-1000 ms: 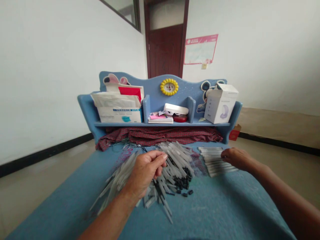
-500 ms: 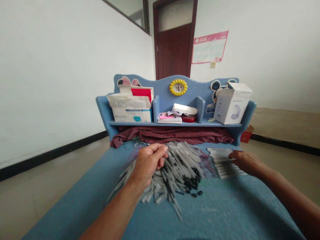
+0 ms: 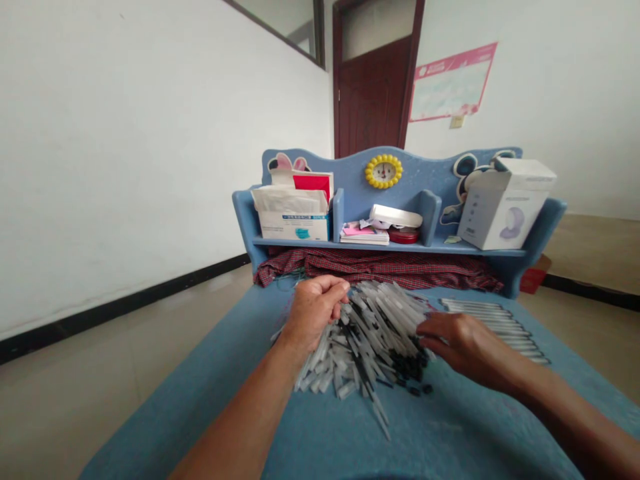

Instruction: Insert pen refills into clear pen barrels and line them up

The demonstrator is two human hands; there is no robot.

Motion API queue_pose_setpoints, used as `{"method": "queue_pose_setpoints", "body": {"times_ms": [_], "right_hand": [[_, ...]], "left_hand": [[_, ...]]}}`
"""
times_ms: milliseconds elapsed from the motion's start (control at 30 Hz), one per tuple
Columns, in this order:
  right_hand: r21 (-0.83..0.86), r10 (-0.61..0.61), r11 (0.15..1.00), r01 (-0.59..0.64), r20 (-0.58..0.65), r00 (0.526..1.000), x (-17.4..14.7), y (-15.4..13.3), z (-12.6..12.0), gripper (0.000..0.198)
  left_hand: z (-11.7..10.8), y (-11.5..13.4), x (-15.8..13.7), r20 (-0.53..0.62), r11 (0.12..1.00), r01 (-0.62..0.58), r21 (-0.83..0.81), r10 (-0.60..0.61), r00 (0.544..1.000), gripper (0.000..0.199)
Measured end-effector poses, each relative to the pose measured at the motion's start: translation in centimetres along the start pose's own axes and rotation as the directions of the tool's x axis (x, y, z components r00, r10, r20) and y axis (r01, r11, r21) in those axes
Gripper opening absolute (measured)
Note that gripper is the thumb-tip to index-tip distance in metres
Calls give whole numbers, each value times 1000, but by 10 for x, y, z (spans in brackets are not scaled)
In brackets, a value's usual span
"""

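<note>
A pile of translucent plastic pen parts [image 3: 395,307], slender tubes and short caps, is heaped on the blue desk. Over its left side is my left hand [image 3: 320,307], closed with thumb and fingertips pinched; whatever is between them is too small to make out. My right hand [image 3: 463,343] reaches in at the pile's right edge, its thumb and fingers apart and nothing visible between them. Small black plugs [image 3: 413,367] lie just left of its fingertips. Behind that hand, a neat row of pens [image 3: 500,323] lies side by side, partly covered by my wrist.
A blue shelf [image 3: 350,248] closes off the back of the desk [image 3: 450,433]. On it stand a mask box [image 3: 293,227], a red tin [image 3: 403,236] and a white carton [image 3: 505,207]. Beneath it is bunched checked cloth [image 3: 380,267].
My right hand has left the row of pens and moved left to the pile's edge. My left hand stays pinched over the pile. The view has turned slightly left.
</note>
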State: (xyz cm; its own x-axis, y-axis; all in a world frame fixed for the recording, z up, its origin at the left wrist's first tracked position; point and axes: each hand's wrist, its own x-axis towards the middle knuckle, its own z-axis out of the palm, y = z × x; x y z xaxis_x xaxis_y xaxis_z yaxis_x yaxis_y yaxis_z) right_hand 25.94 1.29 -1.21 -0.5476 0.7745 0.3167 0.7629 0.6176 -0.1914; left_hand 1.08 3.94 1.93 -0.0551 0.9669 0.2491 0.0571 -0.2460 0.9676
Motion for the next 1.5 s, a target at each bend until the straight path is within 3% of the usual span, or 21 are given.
{"method": "queue_pose_setpoints", "body": {"times_ms": [133,300,467,633,833,900,1000,1100,1267,1500], "right_hand": [[4,4,1000,-4,113,994,12,-18,4,28],[5,53,998,-55,161,986,14,-17,14,30],[17,125,991,-132,208,970,9,-10,17,27],[31,136,988,-149,249,959,0,-4,17,23],[92,146,980,-174,250,957,-3,-5,17,23],[108,153,977,-184,252,956,-2,-7,18,24],[134,148,973,-186,257,955,-2,-10,18,25],[154,142,971,-185,253,957,-2,-11,19,25],[154,129,973,-170,246,961,-3,-10,20,27],[189,111,970,-154,219,969,-2,-11,21,26]], "left_hand": [[-3,-9,4,25,985,-52,163,48,999,9],[-8,-19,8,141,871,-232,433,189,972,10],[-7,-23,5,263,737,-352,578,239,935,11],[-5,-24,3,365,641,-464,612,291,884,14],[-10,-19,4,413,533,-475,700,240,879,17],[-10,-14,3,445,424,-466,776,156,882,18],[-9,-7,-1,493,195,-483,853,-1,870,23],[-7,-5,-4,524,51,-521,852,-49,851,26],[-4,-12,-6,544,-39,-545,837,-41,838,25],[-3,-21,-4,553,-98,-551,829,-13,833,27]]}}
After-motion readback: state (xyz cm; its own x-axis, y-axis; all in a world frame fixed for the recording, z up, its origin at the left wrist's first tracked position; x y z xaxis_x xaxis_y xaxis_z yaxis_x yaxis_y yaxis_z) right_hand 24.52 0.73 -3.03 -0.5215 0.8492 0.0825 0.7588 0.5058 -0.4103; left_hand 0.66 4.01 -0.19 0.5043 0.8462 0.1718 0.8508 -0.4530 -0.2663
